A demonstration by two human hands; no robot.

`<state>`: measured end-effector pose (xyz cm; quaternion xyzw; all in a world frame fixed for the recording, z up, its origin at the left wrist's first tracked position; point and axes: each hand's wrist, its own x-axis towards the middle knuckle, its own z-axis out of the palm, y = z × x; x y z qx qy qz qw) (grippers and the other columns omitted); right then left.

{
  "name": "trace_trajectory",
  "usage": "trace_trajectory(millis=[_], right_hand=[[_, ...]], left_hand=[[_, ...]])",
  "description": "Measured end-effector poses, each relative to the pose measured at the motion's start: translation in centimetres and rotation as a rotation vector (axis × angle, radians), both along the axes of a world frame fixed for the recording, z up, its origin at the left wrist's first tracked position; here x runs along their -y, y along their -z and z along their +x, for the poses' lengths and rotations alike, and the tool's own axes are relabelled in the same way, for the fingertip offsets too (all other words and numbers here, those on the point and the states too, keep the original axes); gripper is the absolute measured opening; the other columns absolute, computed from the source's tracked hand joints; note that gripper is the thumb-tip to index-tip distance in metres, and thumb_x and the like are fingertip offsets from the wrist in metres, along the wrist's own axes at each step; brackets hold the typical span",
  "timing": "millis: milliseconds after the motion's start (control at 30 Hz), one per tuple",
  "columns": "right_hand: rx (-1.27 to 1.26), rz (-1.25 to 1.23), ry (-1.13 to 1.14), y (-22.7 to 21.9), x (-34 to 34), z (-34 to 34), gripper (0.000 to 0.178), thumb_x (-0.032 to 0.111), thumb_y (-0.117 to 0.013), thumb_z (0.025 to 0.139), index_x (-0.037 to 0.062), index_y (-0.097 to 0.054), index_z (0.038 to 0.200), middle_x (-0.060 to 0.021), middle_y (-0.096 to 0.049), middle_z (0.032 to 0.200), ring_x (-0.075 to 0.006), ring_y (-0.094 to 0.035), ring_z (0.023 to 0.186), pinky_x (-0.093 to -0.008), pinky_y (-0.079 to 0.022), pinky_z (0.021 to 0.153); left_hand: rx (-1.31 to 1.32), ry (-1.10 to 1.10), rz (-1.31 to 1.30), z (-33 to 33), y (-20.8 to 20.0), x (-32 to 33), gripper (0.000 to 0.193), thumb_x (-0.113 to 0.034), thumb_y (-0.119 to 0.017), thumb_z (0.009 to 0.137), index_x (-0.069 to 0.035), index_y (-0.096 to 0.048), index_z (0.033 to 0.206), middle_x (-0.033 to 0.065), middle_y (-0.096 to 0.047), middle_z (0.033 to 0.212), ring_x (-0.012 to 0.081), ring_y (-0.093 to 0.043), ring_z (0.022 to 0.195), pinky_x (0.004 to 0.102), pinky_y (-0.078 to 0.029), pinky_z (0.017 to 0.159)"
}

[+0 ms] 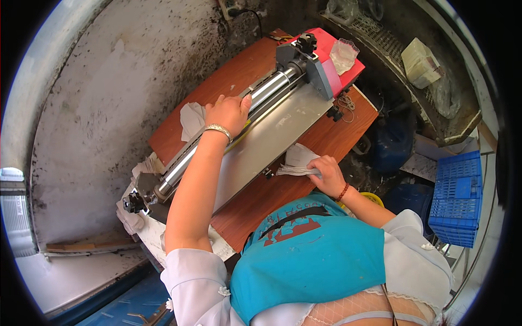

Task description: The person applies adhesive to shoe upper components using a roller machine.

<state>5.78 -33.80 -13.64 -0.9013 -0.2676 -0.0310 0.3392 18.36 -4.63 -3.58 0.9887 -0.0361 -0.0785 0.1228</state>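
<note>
A roller machine with a long shiny metal roller (270, 91) and a flat grey metal bed (261, 140) lies slantwise before me. My left hand (227, 114) is over the middle of the roller, its thumb along the metal. Its fingertips bend away out of sight, so I cannot tell whether they grip anything. Just beyond them a thin white piece (191, 120) rests behind the roller. Near the bed's front edge, my right hand (328, 176) is closed on a small stack of thin white pieces (298, 160), pinched at its right end; their material is unclear.
A brown wooden tabletop (244, 220) carries the machine. Black knobs (134, 203) stand at its ends, and a clear plastic container (344, 56) sits on its red housing (322, 46). To the right are a blue crate (455, 198) and a dirty ledge holding a white box (421, 62).
</note>
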Motion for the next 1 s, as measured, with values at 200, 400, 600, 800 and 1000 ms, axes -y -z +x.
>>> trace_trajectory(millis=[200, 400, 600, 800, 1000], right_hand=[[-0.362, 0.17, -0.144, -6.1, -0.5, -0.5, 0.026, 0.009, -0.072, 0.071, 0.0051, -0.062, 0.095, -0.0072, -0.065, 0.09, -0.023, -0.06, 0.088, -0.0334, -0.047, 0.079], [-0.658, 0.411, -0.373, -10.5, -6.9, 1.9, 0.03, 0.013, -0.071, 0.078, 0.0031, -0.062, 0.104, -0.0081, -0.066, 0.096, -0.0155, -0.062, 0.092, -0.0279, -0.049, 0.081], [-0.642, 0.39, -0.495, -9.3, -15.3, 3.2, 0.029, 0.015, -0.068, 0.081, 0.0035, -0.06, 0.107, -0.0104, -0.065, 0.099, -0.0225, -0.062, 0.093, -0.0304, -0.049, 0.079], [0.133, 0.099, -0.402, -7.6, -16.6, 2.3, 0.026, 0.014, -0.068, 0.077, 0.0074, -0.062, 0.101, -0.0092, -0.06, 0.097, -0.0281, -0.059, 0.083, -0.0384, -0.048, 0.071], [0.408, 0.059, -0.38, -8.4, -16.4, 1.8, 0.029, 0.011, -0.072, 0.07, 0.0083, -0.063, 0.098, -0.0071, -0.061, 0.095, -0.0266, -0.058, 0.083, -0.0357, -0.046, 0.069]], left_hand=[[0.026, -0.017, 0.008, -1.5, 0.0, -1.1, 0.053, -0.047, -0.027, 0.098, -0.009, -0.063, 0.102, 0.0128, -0.061, 0.116, 0.0335, -0.043, 0.127, 0.0493, -0.031, 0.097], [-0.13, -0.064, -0.093, -3.6, 0.4, -4.9, 0.057, -0.051, -0.021, 0.098, -0.013, -0.059, 0.116, 0.0132, -0.052, 0.131, 0.0349, -0.031, 0.135, 0.053, -0.021, 0.108], [-0.236, -0.139, -0.026, -6.5, 0.7, -10.5, 0.064, -0.056, -0.016, 0.096, -0.014, -0.058, 0.121, 0.0131, -0.052, 0.131, 0.0373, -0.028, 0.136, 0.0545, -0.018, 0.108], [-0.23, -0.193, -0.018, -8.1, 0.8, -11.5, 0.065, -0.057, -0.015, 0.096, -0.014, -0.06, 0.116, 0.0116, -0.054, 0.129, 0.0382, -0.03, 0.135, 0.0538, -0.021, 0.107], [-0.167, -0.186, -0.048, -8.4, 0.4, -11.1, 0.061, -0.053, -0.018, 0.097, -0.013, -0.063, 0.108, 0.0135, -0.059, 0.12, 0.0358, -0.04, 0.127, 0.0523, -0.027, 0.104]])
